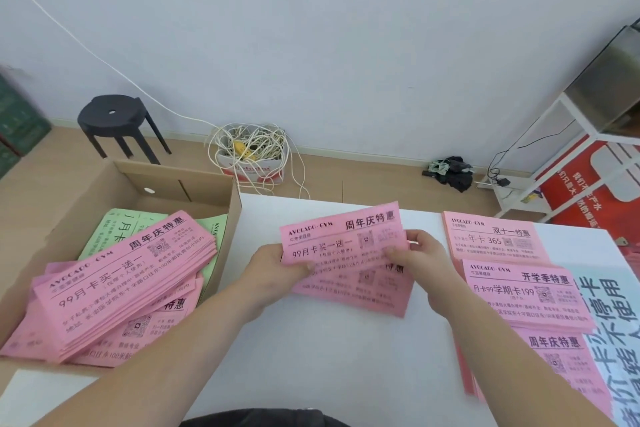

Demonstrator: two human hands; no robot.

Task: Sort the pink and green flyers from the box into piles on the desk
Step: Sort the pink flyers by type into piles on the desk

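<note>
A brown cardboard box point(207, 184) stands at the left of the white desk point(329, 357). In it lies a thick stack of pink flyers point(121, 281) over green flyers point(114, 229). My left hand point(273, 270) and my right hand point(419, 253) pinch the two ends of a small bundle of pink flyers point(343, 236), held just above a pink pile point(360, 291) on the desk's middle. At the right lie three more pink piles: a far one point(495, 236), a middle one point(526, 291) and a near one point(554, 357).
A light blue poster point(609, 322) with large black characters lies at the desk's right edge. On the floor behind are a black stool point(117, 121), a small box of tangled cords point(249, 152), dark cloth point(450, 170) and a white shelf frame point(575, 121).
</note>
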